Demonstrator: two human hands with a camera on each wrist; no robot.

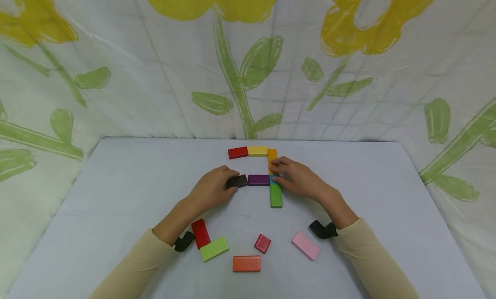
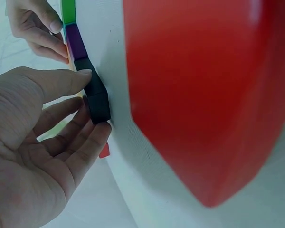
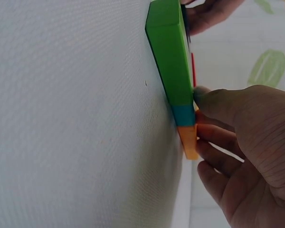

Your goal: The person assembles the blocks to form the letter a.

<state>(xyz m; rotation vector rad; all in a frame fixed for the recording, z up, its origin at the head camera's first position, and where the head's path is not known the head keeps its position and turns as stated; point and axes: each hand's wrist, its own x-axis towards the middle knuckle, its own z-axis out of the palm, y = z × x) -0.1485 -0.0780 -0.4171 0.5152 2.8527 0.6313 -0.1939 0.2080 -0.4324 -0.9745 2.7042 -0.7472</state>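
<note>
My left hand [image 1: 211, 187] pinches a black block [image 1: 237, 181] between thumb and fingers, its right end up against a purple block [image 1: 258, 180]. Beyond the purple one sits a small blue block [image 1: 273, 179], with a green block [image 1: 276, 196] below it and an orange block [image 1: 272, 154] above. My right hand [image 1: 300, 176] rests at the blue and orange blocks, thumb by the blue and fingertips along the orange, partly covering both. A yellow block [image 1: 257, 151] and a red block [image 1: 237, 152] extend leftward from the orange block's top.
Nearer on the white table [image 1: 116, 213] lie a red block [image 1: 200, 233] touching a lime block [image 1: 215, 249], an orange-red block [image 1: 246, 263], a small red block [image 1: 262, 243] and a pink block [image 1: 305, 246]. A flower-patterned curtain [image 1: 166, 75] hangs behind the far edge.
</note>
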